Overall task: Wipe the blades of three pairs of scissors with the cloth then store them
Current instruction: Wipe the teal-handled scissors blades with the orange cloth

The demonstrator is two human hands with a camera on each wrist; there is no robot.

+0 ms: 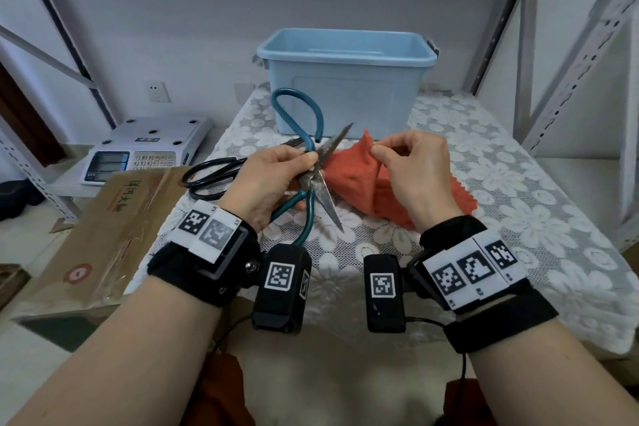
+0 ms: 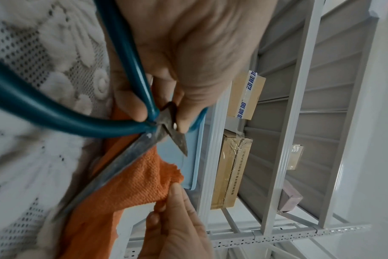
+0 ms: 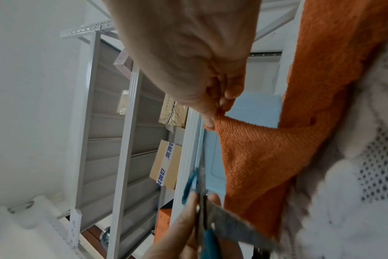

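The left hand has its grip clamped on the teal scissors at the pivot, blades spread open above the desk. Just right of that grip, the right hand pinches a corner of the orange cloth, which drapes onto the desk. Black scissors lie left of the grip; the blue bin stands beyond.

We take the storage bin as our landmark, standing at the back of the table; before it the left hand holds opened scissors above the tabletop; right of these the right hand pinches the cloth, whose far side lies on the table; left of the bin's front a second pair of scissors lies at the table's edge; farther left, off the table, sits a scale, a cardboard box before it.
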